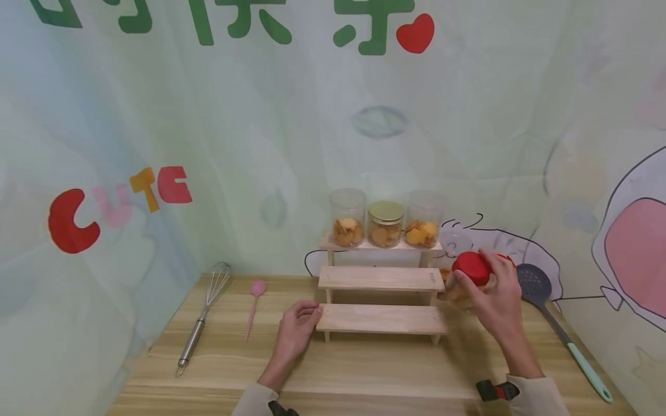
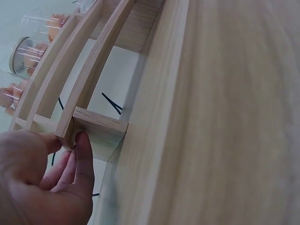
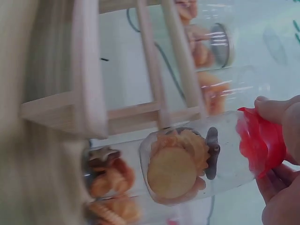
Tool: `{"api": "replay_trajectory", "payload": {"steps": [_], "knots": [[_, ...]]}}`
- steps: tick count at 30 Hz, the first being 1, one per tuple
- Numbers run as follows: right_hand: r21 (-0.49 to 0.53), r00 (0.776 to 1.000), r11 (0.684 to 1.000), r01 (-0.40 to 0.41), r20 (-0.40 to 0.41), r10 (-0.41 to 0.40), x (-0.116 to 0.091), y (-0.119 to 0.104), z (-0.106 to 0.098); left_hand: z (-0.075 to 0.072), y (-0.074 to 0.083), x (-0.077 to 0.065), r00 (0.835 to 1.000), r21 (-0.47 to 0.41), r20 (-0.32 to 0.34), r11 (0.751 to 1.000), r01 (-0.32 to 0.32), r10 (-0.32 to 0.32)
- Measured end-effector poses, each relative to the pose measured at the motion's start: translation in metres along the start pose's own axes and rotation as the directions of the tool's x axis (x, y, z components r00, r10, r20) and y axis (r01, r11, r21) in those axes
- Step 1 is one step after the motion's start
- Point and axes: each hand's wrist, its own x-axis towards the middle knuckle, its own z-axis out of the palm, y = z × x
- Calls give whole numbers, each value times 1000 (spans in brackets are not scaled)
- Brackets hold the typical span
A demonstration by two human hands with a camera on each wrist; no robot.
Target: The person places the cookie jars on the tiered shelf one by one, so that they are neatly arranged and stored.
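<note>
Head: the right hand [image 1: 498,297] grips a red lid [image 1: 470,268]; left wrist: the left hand [image 2: 51,187] pinches the rack [image 2: 90,75] end, likely steadying it; right wrist: the lid's jar [image 3: 178,166] is beside the rack, held by its top, perhaps to clear neighbouring jars [image 3: 112,178]

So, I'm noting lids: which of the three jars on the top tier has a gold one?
The middle jar atop the wooden rack: its gold lid sets it apart; the left jar and right jar show none.
</note>
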Motion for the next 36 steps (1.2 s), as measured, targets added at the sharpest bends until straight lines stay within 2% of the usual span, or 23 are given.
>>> {"api": "replay_trajectory", "payload": {"steps": [8, 12, 19, 26, 32, 36], "knots": [[23, 999, 999, 42, -11, -41, 17, -31, -6, 1, 2, -1, 999, -25, -23, 999, -26, 26], [49, 996, 996, 68, 56, -71, 21, -46, 2, 2, 3, 0, 1000, -24, -23, 999, -22, 22], [88, 975, 987, 136, 165, -149, 17, -63, 34, 3, 0, 2, 999, -30, 6, 999, -35, 36], [185, 958, 977, 104, 246, -148, 14, -82, 71, 2, -4, 1, 999, -24, 15, 999, -32, 33], [247, 945, 964, 101, 278, -170, 19, -100, 100, 3, -5, 0, 999, -39, 5, 998, -52, 52], [252, 939, 961, 117, 286, -190, 22, -110, 114, 3, -2, -1, 998, -55, 1, 997, -61, 61]]}}
